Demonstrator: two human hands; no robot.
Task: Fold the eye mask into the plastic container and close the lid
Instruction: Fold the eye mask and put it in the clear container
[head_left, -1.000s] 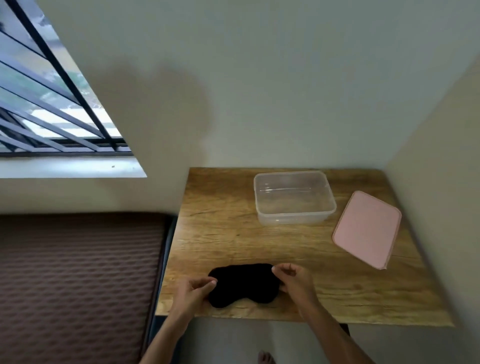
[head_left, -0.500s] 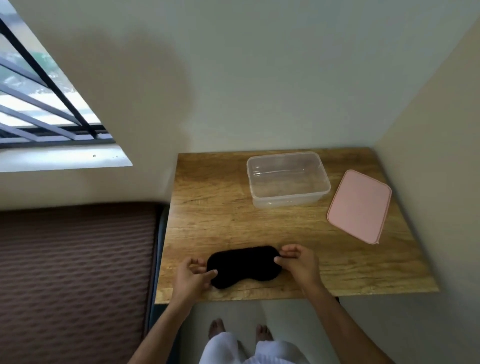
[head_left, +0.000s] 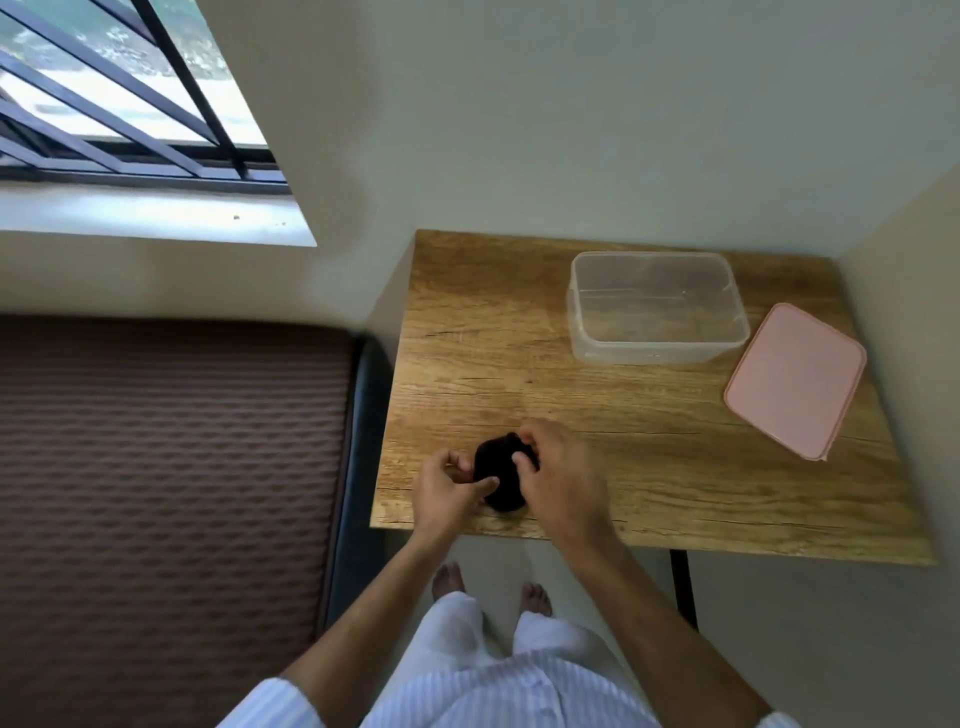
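Observation:
The black eye mask (head_left: 498, 475) lies bunched into a short folded lump near the front left edge of the wooden table (head_left: 649, 441). My left hand (head_left: 447, 491) pinches its left side and my right hand (head_left: 561, 475) covers its right side, fingers on the fabric. The clear plastic container (head_left: 655, 306) stands open and empty at the back of the table. Its pink lid (head_left: 797, 379) lies flat to the right of the container, apart from it.
A brown quilted mattress (head_left: 171, 493) fills the left, close against the table's left edge. Walls close the table in at the back and right. A barred window (head_left: 119, 104) is at the upper left. My bare feet show below the table's front edge.
The mask was spread out flat between my hands; my right hand has brought its right end over to the left, and the mask is now half as wide. The camera has tilted down.

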